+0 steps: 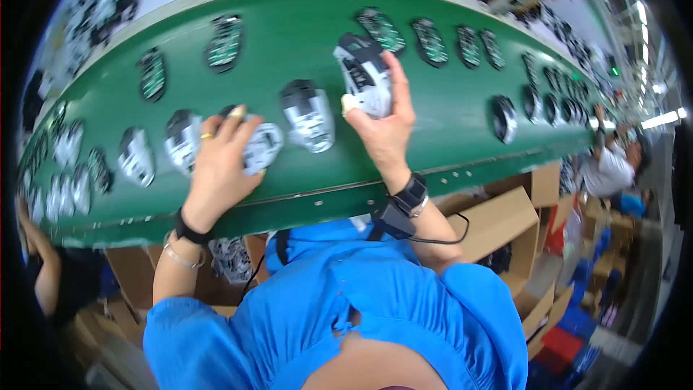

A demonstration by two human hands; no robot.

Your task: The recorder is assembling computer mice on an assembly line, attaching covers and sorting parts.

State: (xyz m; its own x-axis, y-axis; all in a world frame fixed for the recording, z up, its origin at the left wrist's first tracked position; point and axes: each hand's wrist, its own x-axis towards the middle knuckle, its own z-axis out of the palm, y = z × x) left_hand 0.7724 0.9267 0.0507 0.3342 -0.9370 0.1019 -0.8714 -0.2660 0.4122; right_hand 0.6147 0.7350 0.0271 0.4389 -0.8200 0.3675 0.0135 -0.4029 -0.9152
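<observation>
black-and-white curved plastic shell (364, 76), pinched in the right hand (388, 128), seems mid-transfer; next likely wants careful lowering; left hand (222, 165), grip unclear.

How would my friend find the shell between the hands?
On the long green work surface, find the left hand and right hand. Between them lies a black and white oval shell. Unlike its neighbours either side, it has no fingers over it.

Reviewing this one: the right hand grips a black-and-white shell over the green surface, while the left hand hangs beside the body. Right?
Not quite: the head view shows the left hand over the green surface too, at a white shell, not hanging beside the body. The right hand does grip a black-and-white shell there.
</observation>
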